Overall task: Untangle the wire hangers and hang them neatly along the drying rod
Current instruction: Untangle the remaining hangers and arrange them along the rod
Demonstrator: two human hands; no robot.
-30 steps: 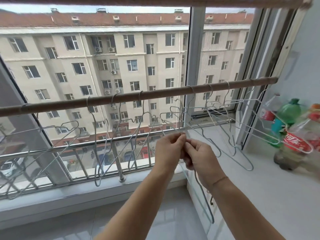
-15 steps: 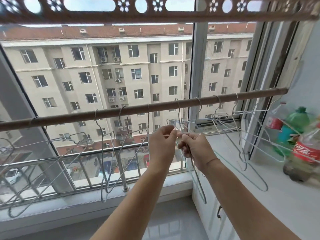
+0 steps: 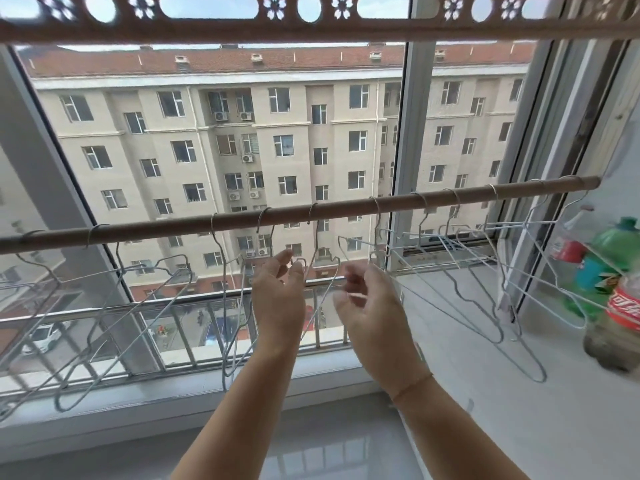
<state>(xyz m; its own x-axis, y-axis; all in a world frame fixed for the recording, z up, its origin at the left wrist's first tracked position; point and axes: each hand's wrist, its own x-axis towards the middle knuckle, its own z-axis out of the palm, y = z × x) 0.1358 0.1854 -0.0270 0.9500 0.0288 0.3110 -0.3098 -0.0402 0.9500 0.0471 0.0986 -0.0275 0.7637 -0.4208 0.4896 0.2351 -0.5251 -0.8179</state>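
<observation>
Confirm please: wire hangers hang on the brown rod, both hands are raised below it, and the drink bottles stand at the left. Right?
One error: the drink bottles stand at the right, as the head view shows. The wire hangers do hang on the rod, with the left hand and right hand raised below it.

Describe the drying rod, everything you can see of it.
The drying rod is a round brown pole, wood-like, running across the window from the left picture edge and rising in view to its right end. Several wire hanger hooks loop over it along its length, unevenly spaced. The left hand and right hand are below it, not touching.
</observation>
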